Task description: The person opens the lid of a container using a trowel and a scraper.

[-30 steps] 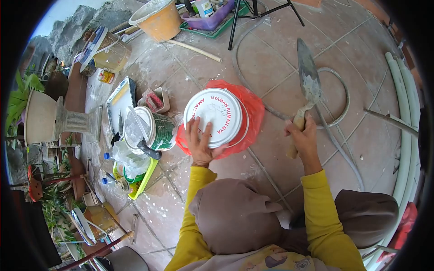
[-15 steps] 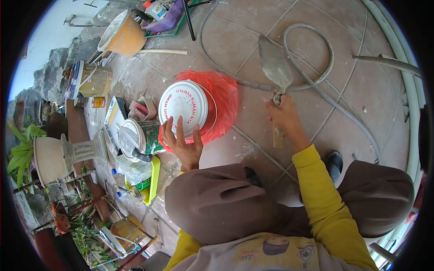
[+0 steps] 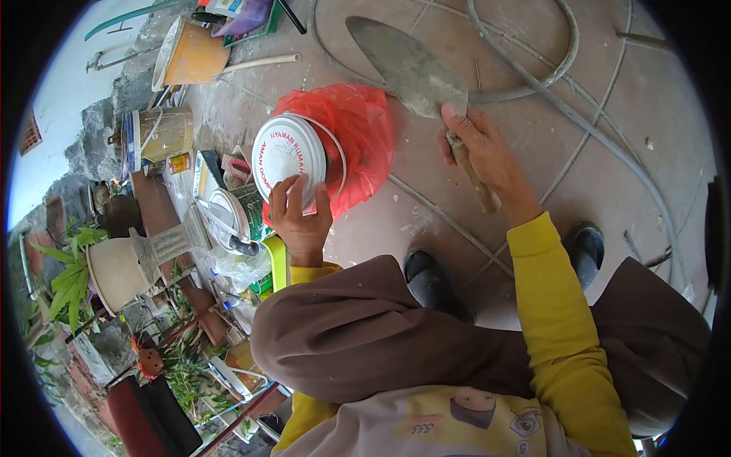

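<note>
My right hand (image 3: 487,156) is wrapped round the wooden handle (image 3: 474,177) of a pointed trowel (image 3: 411,68). Its grey, stained blade is raised and points up and left, above the floor. My left hand (image 3: 299,217) lies with spread fingers on the near edge of the white lid (image 3: 289,156) of a paint bucket. Red lettering runs round this lid, and a thin wire handle (image 3: 340,164) curves beside it. Under and around the bucket is a crumpled red plastic bag (image 3: 369,145).
A grey hose (image 3: 563,114) loops over the tiled floor. Left of the bucket are a green can (image 3: 249,209), a putty knife (image 3: 228,225) and a yellow-green tray (image 3: 276,263). An orange bucket (image 3: 198,57), a clouded pail (image 3: 171,133) and a pale pedestal planter (image 3: 122,266) stand farther left.
My right hand has lifted the trowel, and its blade has swung to the left. My left hand stays on the lid. The view has shifted a little.
</note>
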`<state>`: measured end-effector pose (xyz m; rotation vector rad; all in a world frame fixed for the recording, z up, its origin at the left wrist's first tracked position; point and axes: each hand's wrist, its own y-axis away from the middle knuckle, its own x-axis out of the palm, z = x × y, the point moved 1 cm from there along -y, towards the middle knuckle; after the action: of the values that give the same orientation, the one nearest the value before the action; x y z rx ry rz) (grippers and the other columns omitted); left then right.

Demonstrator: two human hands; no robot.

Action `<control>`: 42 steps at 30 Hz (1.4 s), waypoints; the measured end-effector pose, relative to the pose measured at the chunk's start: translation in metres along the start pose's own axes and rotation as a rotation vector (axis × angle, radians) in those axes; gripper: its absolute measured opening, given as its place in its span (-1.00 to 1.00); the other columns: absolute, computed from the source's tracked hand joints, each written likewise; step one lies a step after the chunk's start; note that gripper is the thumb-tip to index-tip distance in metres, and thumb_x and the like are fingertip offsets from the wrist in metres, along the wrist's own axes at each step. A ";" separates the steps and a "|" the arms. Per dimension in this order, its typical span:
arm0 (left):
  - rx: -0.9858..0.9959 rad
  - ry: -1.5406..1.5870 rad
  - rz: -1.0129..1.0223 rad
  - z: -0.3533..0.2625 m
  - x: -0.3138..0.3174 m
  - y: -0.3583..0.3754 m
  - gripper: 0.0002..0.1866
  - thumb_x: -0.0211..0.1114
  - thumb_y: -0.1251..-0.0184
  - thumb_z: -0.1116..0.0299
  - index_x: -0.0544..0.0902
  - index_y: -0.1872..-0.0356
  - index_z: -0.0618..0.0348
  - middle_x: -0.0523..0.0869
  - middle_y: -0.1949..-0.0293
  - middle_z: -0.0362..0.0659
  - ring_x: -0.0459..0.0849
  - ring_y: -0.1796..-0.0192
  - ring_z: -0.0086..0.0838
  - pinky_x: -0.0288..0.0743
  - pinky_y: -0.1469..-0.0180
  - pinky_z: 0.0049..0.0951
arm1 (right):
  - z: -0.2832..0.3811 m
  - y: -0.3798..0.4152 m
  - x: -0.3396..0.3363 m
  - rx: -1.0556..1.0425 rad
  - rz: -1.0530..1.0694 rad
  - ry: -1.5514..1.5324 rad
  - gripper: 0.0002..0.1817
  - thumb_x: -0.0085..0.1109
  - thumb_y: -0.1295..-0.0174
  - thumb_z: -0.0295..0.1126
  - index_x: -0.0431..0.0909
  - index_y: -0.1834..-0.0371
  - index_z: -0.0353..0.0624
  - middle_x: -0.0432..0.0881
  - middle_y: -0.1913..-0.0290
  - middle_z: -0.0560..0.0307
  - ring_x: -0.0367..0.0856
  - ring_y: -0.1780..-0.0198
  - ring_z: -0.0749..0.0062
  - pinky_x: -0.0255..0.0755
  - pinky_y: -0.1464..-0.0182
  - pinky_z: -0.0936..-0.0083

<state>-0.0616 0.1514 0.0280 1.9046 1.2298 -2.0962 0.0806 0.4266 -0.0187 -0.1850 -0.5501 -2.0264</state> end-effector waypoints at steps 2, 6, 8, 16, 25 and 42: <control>0.026 -0.059 0.003 -0.002 0.003 -0.005 -0.70 0.52 -0.03 0.41 0.73 0.18 0.24 0.72 0.20 -0.04 0.70 0.15 -0.09 0.59 0.09 -0.16 | 0.010 -0.001 -0.002 -0.057 -0.035 -0.033 -0.53 0.14 -0.42 0.09 0.49 0.09 -0.15 0.44 0.57 0.30 0.42 0.51 0.61 0.29 0.43 0.59; 0.047 -0.136 0.027 -0.005 0.005 -0.013 -0.75 0.51 -0.05 0.38 0.75 0.23 0.23 0.72 0.27 -0.08 0.73 0.26 -0.17 0.62 0.20 -0.23 | 0.009 -0.006 -0.015 0.126 -0.182 0.083 -0.57 0.12 -0.44 0.05 0.50 0.01 -0.12 0.54 0.42 0.25 0.48 0.45 0.57 0.37 0.37 0.57; 0.076 -0.153 0.057 -0.002 0.005 -0.015 -0.74 0.51 -0.06 0.37 0.75 0.23 0.23 0.72 0.29 -0.08 0.73 0.28 -0.17 0.63 0.23 -0.24 | 0.004 -0.004 -0.028 0.163 -0.122 0.073 -0.53 0.15 -0.41 0.08 0.53 -0.01 -0.14 0.59 0.34 0.21 0.51 0.43 0.57 0.37 0.36 0.58; 0.124 -0.198 0.157 -0.003 -0.001 -0.019 -0.75 0.52 -0.10 0.38 0.75 0.21 0.27 0.76 0.25 -0.05 0.77 0.25 -0.15 0.67 0.19 -0.24 | -0.019 -0.011 -0.027 -0.086 -0.040 0.418 -0.46 0.23 -0.30 -0.04 0.56 -0.02 -0.39 0.69 0.22 -0.21 0.67 0.21 0.08 0.52 0.09 0.26; 0.071 -0.152 0.098 0.001 0.002 -0.012 -0.77 0.53 -0.08 0.42 0.77 0.24 0.28 0.80 0.21 -0.02 0.79 0.18 -0.13 0.68 0.10 -0.23 | -0.028 -0.002 -0.001 -0.164 0.171 0.623 -0.34 0.37 -0.16 -0.01 0.57 -0.07 -0.44 0.69 0.09 -0.35 0.66 0.00 -0.22 0.51 -0.08 0.09; 0.020 -0.076 -0.015 -0.004 0.007 0.008 -0.66 0.54 -0.11 0.42 0.74 0.07 0.27 0.77 0.04 -0.02 0.72 -0.02 -0.08 0.57 -0.13 -0.16 | -0.038 0.009 0.025 -0.262 -0.037 0.815 -0.33 0.38 -0.16 -0.01 0.52 -0.04 -0.47 0.70 0.22 -0.36 0.69 0.11 -0.27 0.56 0.01 0.03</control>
<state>-0.0558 0.1512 0.0177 1.8103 1.2169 -2.1744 0.0797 0.3859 -0.0403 0.4860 0.2259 -1.9903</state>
